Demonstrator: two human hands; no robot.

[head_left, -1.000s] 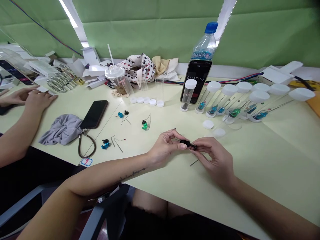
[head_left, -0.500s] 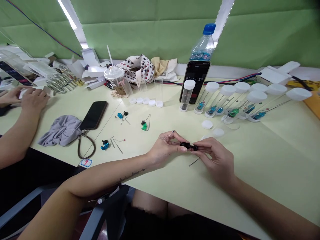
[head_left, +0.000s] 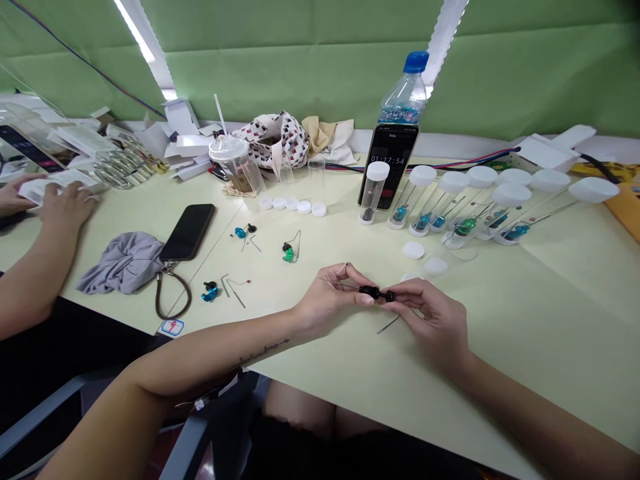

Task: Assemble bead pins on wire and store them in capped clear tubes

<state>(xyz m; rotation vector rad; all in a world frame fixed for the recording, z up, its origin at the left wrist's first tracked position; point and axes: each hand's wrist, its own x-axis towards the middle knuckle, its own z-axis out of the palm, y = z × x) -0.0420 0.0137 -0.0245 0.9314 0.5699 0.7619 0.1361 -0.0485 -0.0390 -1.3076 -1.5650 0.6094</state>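
My left hand [head_left: 333, 293] pinches one end of a small black fitting [head_left: 373, 292] with a narrow stem and a round knob. A thin bent wire also passes through my left fingers. My right hand [head_left: 435, 317] is closed on the knob end, its fingertips partly hiding it. Below my right fingers, a thin metal rod [head_left: 388, 325] shows; whether it is held or lies on the table I cannot tell. Further left lie a green-and-black part [head_left: 289, 252] with bent wire, and blue-and-black parts [head_left: 211, 291] beside a hex key [head_left: 225, 285].
Capped clear tubes [head_left: 420, 203] holding coloured parts stand at the right. Behind them a phone [head_left: 387, 157] with a running timer leans on a water bottle [head_left: 406, 93]. White caps [head_left: 413, 251] lie nearby. At left are another phone [head_left: 187, 231], a grey scrunchie [head_left: 119, 262] and a co-worker's hand [head_left: 67, 200].
Both my hands keep nearly the same grip and place on the black fitting. At far left, the co-worker's hands have shifted with a white box. The timer has advanced one second.
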